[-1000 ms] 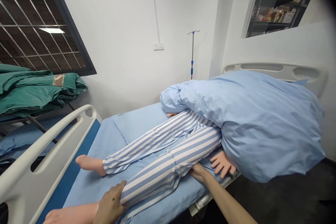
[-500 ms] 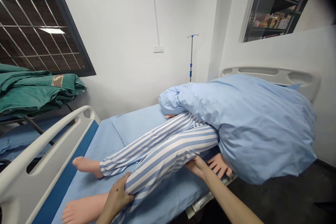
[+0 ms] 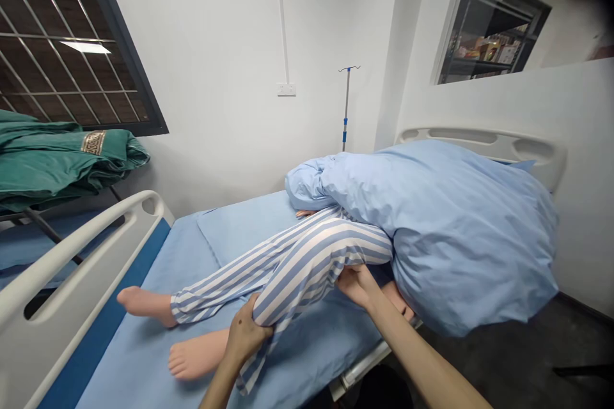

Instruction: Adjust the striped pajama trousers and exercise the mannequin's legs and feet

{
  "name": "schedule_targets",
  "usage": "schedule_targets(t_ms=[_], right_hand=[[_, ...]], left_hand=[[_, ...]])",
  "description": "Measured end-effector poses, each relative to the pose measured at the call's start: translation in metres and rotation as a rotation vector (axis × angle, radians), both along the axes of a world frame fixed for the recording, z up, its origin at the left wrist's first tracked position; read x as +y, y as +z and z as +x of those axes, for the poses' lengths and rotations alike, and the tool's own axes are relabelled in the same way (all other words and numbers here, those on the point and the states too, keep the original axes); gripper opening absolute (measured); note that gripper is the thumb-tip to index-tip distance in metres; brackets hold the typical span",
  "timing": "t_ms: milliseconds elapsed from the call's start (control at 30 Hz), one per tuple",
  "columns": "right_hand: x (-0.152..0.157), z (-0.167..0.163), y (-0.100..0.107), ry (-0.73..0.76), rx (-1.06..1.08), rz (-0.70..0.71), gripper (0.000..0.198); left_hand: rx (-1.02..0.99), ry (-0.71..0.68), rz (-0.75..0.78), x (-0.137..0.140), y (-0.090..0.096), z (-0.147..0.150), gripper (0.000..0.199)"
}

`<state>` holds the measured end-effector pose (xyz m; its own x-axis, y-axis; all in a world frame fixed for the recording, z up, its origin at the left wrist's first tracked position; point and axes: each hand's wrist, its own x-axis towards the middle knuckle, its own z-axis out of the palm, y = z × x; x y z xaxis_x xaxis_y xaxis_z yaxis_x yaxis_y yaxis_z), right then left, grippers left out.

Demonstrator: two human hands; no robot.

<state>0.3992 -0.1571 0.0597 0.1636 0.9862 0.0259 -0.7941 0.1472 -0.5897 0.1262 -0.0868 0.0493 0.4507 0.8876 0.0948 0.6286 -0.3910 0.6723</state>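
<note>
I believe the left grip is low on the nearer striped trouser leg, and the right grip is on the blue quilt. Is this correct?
Not quite. The head view shows the right grip under the knee of the nearer striped trouser leg, not on the blue quilt. The left grip is as you say.

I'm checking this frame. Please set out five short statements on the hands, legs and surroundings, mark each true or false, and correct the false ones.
1. The left hand grips the lower part of the near leg. True.

2. The right hand rests on top of the quilt. False: it is under the near leg's knee.

3. Both legs lie straight. False: the near leg is bent at the knee; the far leg lies extended.

4. A drip stand rises on the far side of the bed. True.

5. The near foot wears a sock. False: it is bare.
</note>
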Motion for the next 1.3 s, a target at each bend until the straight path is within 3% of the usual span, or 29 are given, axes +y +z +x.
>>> schedule_targets(t_ms=[100,233,467,633,800,1000,1300], right_hand=[[-0.001,0.004,0.012,-0.006,0.098,-0.057,0.016],[-0.002,0.005,0.022,-0.034,0.031,-0.030,0.016],[-0.003,0.007,0.020,-0.062,-0.045,-0.052,0.021],[-0.003,0.006,0.015,-0.068,-0.028,-0.065,0.020],[-0.004,0.004,0.013,-0.071,-0.057,-0.064,0.017],[-0.008,-0.002,0.003,-0.083,-0.105,-0.087,0.015],[-0.008,-0.018,-0.039,-0.006,0.035,-0.153,0.036]], left_hand=[[-0.042,-0.007,-0.002,-0.005,-0.001,0.021,0.052],[-0.083,-0.004,0.005,-0.008,-0.005,0.036,0.050],[-0.053,-0.034,0.007,-0.005,-0.010,0.035,0.050],[-0.013,-0.082,0.021,-0.006,-0.002,0.032,0.046],[0.082,-0.108,0.027,-0.009,0.007,0.022,0.042],[0.167,-0.097,0.030,-0.004,0.004,0.002,0.046],[0.367,-0.040,0.033,-0.003,0.010,-0.050,0.055]])
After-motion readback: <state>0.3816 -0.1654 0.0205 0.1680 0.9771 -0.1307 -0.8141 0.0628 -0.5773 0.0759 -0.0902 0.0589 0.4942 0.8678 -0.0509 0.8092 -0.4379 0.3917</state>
